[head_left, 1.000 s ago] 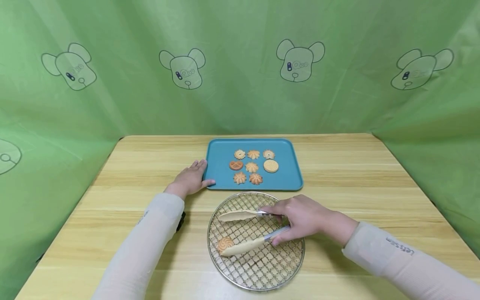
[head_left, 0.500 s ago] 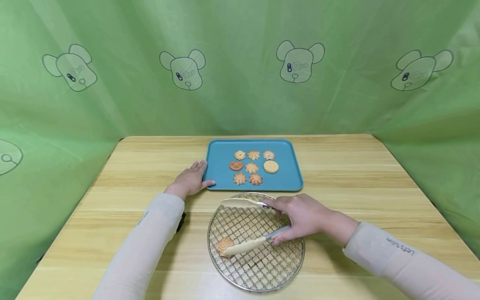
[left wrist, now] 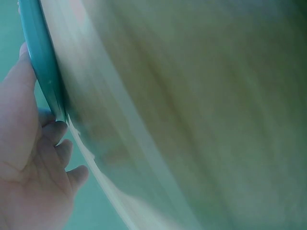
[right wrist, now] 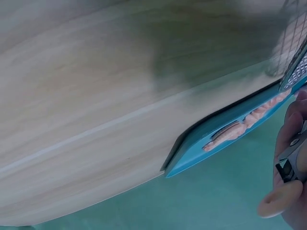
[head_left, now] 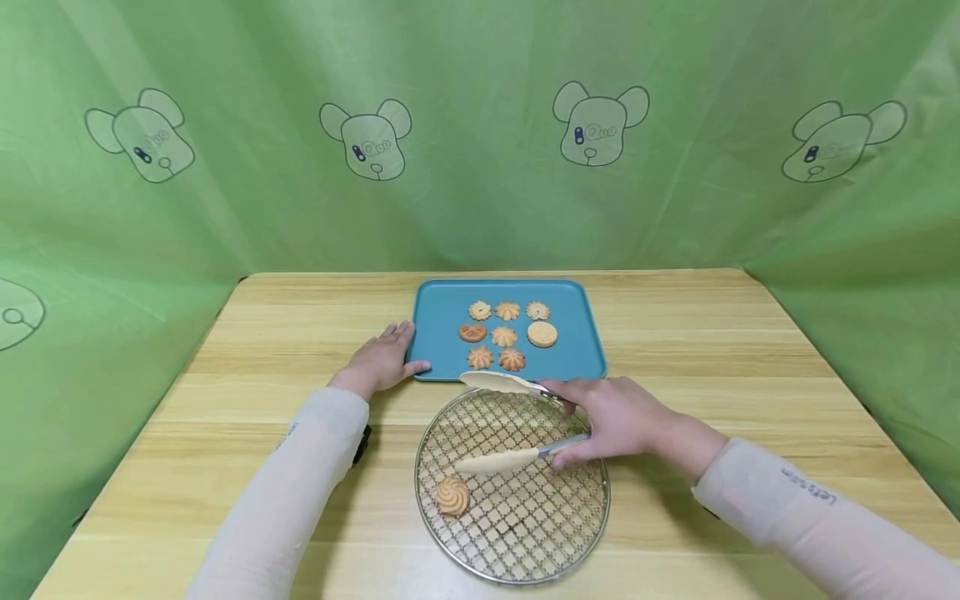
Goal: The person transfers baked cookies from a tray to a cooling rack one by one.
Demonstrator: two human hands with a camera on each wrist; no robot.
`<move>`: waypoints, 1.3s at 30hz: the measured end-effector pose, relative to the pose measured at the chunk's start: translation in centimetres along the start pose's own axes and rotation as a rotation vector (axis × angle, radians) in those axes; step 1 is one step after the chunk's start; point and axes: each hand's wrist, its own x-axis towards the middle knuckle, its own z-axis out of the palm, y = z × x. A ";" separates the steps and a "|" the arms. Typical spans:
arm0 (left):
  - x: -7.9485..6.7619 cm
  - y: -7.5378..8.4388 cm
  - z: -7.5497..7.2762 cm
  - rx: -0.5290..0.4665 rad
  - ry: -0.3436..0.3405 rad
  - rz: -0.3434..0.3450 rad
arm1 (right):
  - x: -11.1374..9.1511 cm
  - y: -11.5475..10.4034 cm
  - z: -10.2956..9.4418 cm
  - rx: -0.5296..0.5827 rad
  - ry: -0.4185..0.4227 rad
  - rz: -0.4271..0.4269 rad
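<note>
My right hand (head_left: 615,417) grips a pair of metal tongs (head_left: 551,447) with cream tips, spread apart with nothing between them. The near tip hangs over the round wire rack (head_left: 540,533); the far tip reaches the front edge of the blue tray (head_left: 577,333). On the rack's left part lies a round swirl cookie (head_left: 452,496), just below the near tip. My left hand (head_left: 377,358) rests at the tray's left side, fingers stretched along the edge and thumb over the rim. In the right wrist view, the tongs (right wrist: 297,155) show partly at the right edge.
Several cookies lie grouped on the tray, among them a brown pretzel-like cookie (head_left: 472,332) and a pale round biscuit (head_left: 542,334). Wooden table (head_left: 697,358) surrounds the tray and rack. A green curtain (head_left: 480,208) closes off the back and sides.
My right hand has moved the tongs away from me and slightly right. The near tip has left the swirl cookie, which stays on the rack. My left hand has not moved.
</note>
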 end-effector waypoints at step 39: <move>0.2 -0.3 0.2 -0.005 -0.010 0.001 | 1.5 4.2 -2.7 -0.065 -0.066 0.332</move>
